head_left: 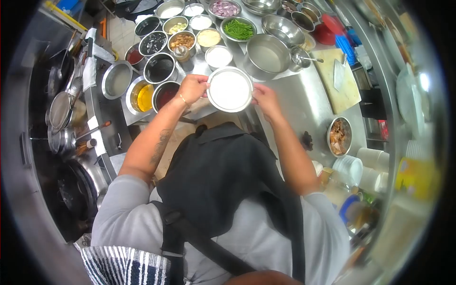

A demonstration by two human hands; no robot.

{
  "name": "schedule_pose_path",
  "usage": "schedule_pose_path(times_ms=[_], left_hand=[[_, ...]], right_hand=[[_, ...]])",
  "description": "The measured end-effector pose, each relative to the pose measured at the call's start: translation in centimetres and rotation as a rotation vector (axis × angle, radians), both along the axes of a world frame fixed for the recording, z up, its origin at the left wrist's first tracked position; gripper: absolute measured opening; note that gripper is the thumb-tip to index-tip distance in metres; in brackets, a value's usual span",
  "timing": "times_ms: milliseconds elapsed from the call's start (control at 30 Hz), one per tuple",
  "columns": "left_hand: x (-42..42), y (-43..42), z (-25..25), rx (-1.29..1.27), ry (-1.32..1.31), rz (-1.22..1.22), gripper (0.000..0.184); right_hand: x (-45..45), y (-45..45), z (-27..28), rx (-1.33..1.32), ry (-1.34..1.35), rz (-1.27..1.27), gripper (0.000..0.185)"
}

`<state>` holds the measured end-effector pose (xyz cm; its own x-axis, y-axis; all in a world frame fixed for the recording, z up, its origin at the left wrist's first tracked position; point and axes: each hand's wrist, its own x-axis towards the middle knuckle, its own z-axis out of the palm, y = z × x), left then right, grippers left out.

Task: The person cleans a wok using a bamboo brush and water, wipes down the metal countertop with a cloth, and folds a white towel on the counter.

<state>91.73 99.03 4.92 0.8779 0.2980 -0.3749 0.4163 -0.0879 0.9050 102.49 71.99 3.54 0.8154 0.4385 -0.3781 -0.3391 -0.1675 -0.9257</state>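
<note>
Between my two hands a round metal bowl [230, 90] filled with something white is held up in front of my apron. My left hand [194, 89] grips its left rim, and my right hand [266, 101] grips its right rim. Just beyond it on the steel counter stands another container of white contents [218, 56]. A large metal pot [267, 54] stands to its upper right. Nearest my left hand are a pot of dark red liquid [166, 95] and a pot with yellow liquid [144, 98].
Several containers of ingredients, among them chopped greens [239, 29] and red onion [224, 8], crowd the far counter. On the right are a cutting board [349, 95] with a cleaver [338, 75], a bowl of brown pieces [339, 137] and stacked plastic containers [348, 169]. Pans [61, 111] line the left side.
</note>
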Motion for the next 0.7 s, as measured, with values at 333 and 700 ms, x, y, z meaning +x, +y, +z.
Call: schedule_pose_path(times_ms=[333, 700], left_hand=[[0.4, 10.0, -3.3, 0.121, 0.005, 0.047, 0.023], [2.6, 12.6, -8.2, 0.155, 0.095, 0.001, 0.019]], right_hand=[[-0.4, 10.5, -3.2, 0.042, -0.058, 0.02, 0.036], [-0.5, 12.4, -6.1, -0.055, -0.084, -0.002, 0.039]])
